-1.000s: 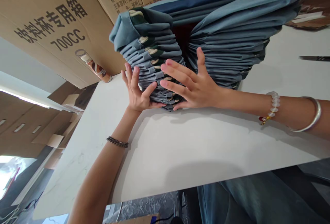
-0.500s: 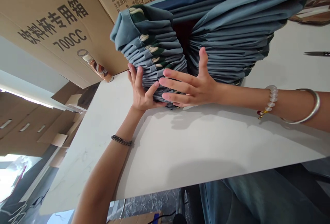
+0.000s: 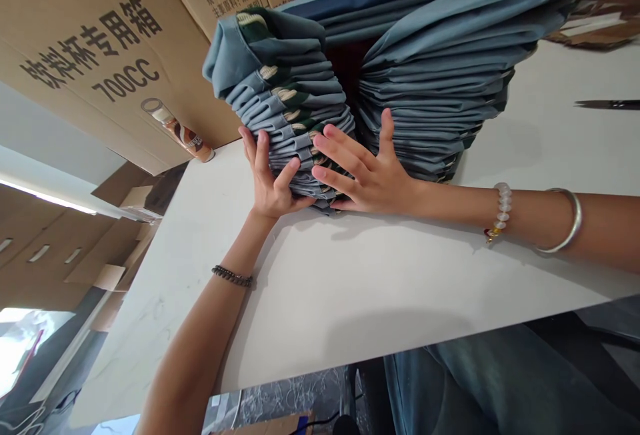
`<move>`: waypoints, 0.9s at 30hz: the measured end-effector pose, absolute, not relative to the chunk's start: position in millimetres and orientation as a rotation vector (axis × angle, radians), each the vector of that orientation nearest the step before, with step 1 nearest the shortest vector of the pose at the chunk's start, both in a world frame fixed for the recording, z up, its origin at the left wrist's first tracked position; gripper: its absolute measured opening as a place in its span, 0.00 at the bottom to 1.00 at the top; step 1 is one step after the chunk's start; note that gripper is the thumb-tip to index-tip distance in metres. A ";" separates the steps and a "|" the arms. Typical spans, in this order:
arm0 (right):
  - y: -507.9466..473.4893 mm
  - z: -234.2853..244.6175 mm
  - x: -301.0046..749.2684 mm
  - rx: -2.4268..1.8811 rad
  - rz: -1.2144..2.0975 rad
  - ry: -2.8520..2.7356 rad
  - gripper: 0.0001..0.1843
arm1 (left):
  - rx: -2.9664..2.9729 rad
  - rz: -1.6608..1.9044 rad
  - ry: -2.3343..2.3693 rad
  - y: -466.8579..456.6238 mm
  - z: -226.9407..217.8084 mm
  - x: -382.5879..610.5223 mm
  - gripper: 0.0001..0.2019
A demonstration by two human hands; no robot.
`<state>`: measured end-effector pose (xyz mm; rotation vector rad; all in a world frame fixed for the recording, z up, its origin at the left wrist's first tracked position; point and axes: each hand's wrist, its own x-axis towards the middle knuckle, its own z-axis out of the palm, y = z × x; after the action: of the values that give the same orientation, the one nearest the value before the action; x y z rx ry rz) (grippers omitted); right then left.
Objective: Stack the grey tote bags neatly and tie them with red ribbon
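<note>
A thick stack of folded blue-grey cloth pieces [image 3: 300, 98] stands on the white table. Dark green patches with cream-coloured trim show along its layered edges, and it fans out into a second wing on the right. My left hand [image 3: 273, 185] rests against the stack's lower left corner, thumb and fingers apart. Across the lower front layers lies my right hand [image 3: 370, 175], fingers spread and thumb pointing up, its fingertips at the fabric edges. Neither hand is closed round a piece.
Large cardboard boxes [image 3: 65, 15] with printed lettering stand behind the stack. A small brown bottle [image 3: 183, 135] is beside them. Dark-bladed scissors or a similar tool [image 3: 607, 104] lie at the right on the white table [image 3: 380, 281]. Brown paper-like material [image 3: 600, 31] sits at the far right.
My right hand has tilted and lowered slightly, its fingers now on the lower front edges of the stack. My left hand stays at the corner. The whole view has shifted slightly.
</note>
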<state>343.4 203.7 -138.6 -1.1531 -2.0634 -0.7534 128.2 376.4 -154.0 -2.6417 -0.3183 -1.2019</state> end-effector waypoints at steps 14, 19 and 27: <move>209.8 -144.0 350.1 -0.911 -0.813 -2.083 0.44 | -2.442 -1.340 0.159 367.1 -150.9 127.8 0.50; 209.4 -144.0 350.9 -0.904 -0.747 -2.263 0.41 | -2.350 -1.255 -0.010 368.0 -153.4 122.8 0.51; 218.8 -138.0 349.5 -0.941 -0.881 -2.124 0.36 | -2.523 -1.115 -0.128 372.8 -175.0 118.5 0.55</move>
<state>349.5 218.8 -138.0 -0.9405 -2.1242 -0.8811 118.5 372.8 -175.0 -2.5229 -0.1285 -1.1153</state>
